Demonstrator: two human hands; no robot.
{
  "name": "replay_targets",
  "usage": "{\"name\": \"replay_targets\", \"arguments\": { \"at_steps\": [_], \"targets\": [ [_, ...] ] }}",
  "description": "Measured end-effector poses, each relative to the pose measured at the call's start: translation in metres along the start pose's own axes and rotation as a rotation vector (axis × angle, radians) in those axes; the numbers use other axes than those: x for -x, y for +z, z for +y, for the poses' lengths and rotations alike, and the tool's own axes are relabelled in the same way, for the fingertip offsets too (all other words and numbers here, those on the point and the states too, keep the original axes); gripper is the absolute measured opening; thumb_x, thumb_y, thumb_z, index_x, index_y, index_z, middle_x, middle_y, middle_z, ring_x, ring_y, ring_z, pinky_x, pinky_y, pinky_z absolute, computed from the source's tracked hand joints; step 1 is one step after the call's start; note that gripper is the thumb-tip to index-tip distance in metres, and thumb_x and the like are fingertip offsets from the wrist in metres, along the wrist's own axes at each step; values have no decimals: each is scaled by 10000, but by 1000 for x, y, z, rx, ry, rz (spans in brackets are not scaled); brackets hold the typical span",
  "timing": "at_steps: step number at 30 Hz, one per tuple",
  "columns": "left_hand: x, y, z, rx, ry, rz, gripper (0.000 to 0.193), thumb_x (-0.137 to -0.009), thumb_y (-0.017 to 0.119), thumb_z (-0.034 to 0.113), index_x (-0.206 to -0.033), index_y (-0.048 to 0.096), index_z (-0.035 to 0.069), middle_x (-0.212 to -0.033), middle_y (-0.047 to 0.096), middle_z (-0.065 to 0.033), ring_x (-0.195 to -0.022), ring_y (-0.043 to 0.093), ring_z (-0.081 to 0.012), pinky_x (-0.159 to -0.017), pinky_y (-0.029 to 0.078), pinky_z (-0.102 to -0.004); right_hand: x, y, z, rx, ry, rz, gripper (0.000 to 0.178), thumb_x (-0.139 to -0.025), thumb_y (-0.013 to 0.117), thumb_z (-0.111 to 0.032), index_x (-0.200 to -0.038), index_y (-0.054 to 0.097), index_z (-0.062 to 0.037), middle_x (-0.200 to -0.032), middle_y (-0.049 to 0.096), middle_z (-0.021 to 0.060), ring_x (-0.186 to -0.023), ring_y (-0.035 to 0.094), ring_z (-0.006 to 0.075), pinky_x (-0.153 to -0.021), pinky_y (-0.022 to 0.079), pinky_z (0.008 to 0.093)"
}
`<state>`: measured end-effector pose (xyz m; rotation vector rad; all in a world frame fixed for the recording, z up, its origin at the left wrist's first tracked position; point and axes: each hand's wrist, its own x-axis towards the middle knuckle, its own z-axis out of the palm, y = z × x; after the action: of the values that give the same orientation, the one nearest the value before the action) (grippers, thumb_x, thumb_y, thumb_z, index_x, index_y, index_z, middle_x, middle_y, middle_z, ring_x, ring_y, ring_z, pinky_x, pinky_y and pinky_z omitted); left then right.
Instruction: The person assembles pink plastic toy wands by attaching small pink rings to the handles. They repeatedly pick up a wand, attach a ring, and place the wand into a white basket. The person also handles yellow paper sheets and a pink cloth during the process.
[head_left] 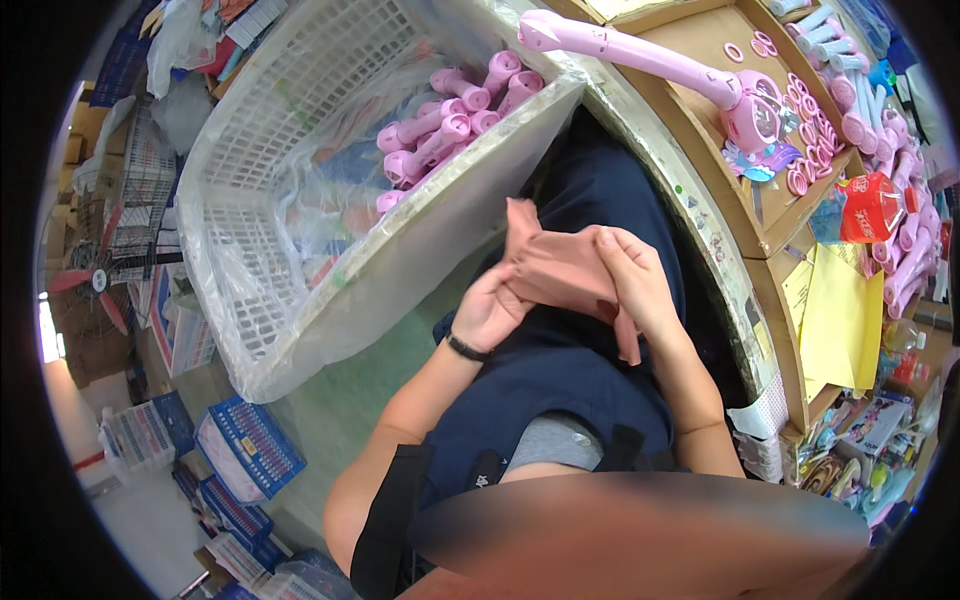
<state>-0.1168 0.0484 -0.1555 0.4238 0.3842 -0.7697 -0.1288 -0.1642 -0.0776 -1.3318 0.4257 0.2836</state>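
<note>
Over my lap I hold a soft, floppy, salmon-pink piece [565, 268] stretched between both hands. It looks like thin cloth or rubber, and its exact kind is unclear. One narrow end sticks up beyond my left hand, and a thin strip hangs down by my right. My left hand [490, 310], with a dark band on its wrist, is closed on the piece's left edge. On the opposite side, my right hand [636, 272] pinches the upper right edge between thumb and fingers.
To the left stands a white plastic crate [400, 240], lined with clear film, with pink cylindrical parts [450, 125] inside. On the right bench, a cardboard tray [690, 120] holds pink rings and a pink wand-shaped toy [640, 55]. Beyond are a red-labelled bottle [868, 208] and yellow paper [845, 315].
</note>
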Motion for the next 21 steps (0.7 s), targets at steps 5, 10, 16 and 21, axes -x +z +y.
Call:
{"name": "replay_targets", "arguments": {
  "at_steps": [5,10,16,21],
  "targets": [
    [13,17,-8,54,200,-82,397,-951,480,322,-1211,510,23,-1182,577,-101,-1114,542,-238,-978,425,-366,19,24,-43,-14,-241,-294,319,-989,514,-247,-1107,619,30,-974,647,15,-872,563,71,-776,475,234],
    [15,71,0,-415,131,-494,282,-932,495,261,-1135,566,79,-1058,628,-52,-964,603,-188,-877,459,-319,-4,28,-43,319,-42,-347,293,-951,552,-226,-1053,633,37,-859,663,74,-822,573,90,-752,485,277],
    [2,152,2,-1998,777,-580,186,-776,592,153,-944,616,76,-821,637,-51,-730,621,-192,-662,475,-299,30,-13,-42,508,-176,-11,272,-887,634,-266,-1046,562,-58,-663,645,80,-515,611,213,-519,483,333],
    [-19,161,-11,-2153,740,-406,154,-750,582,144,-823,652,27,-751,633,-70,-654,594,-178,-563,438,-331,16,-18,-29,849,-763,328,305,-859,663,-194,-1120,560,-72,-768,642,86,-642,653,216,-580,509,324]
  ]
}}
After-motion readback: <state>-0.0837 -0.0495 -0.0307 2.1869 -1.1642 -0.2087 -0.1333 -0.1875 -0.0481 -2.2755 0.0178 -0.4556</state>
